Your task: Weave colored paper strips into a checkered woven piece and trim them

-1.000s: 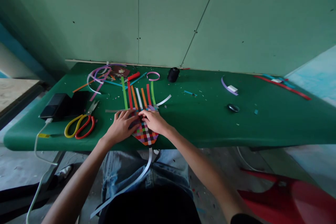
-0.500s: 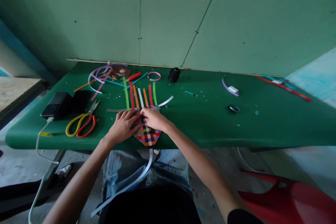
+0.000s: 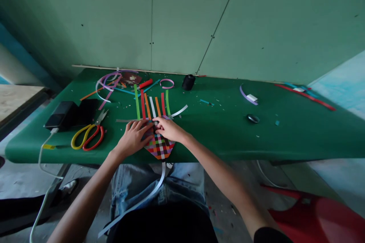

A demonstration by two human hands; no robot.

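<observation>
A woven piece of coloured strips [image 3: 160, 146] lies at the front edge of the green table, its lower end pointed. Green, red, orange and white strips fan out from its far side, and a long white strip [image 3: 148, 196] hangs from its tip over my lap. My left hand [image 3: 136, 133] rests flat on the left part of the weave with its fingers spread. On the upper right part, my right hand [image 3: 168, 128] has its fingers bent and pressed together against the weave; what they pinch is too small to make out.
Scissors [image 3: 90, 133] with yellow and red handles lie left of my left hand, near a black device [image 3: 62, 114] with a white cable. Loose strips [image 3: 110, 83], a black spool [image 3: 188, 82] and a dark oval object [image 3: 253, 118] lie farther off.
The view has shifted very slightly. Both hands stay on the weave, with at most a small shift of the right fingers.
</observation>
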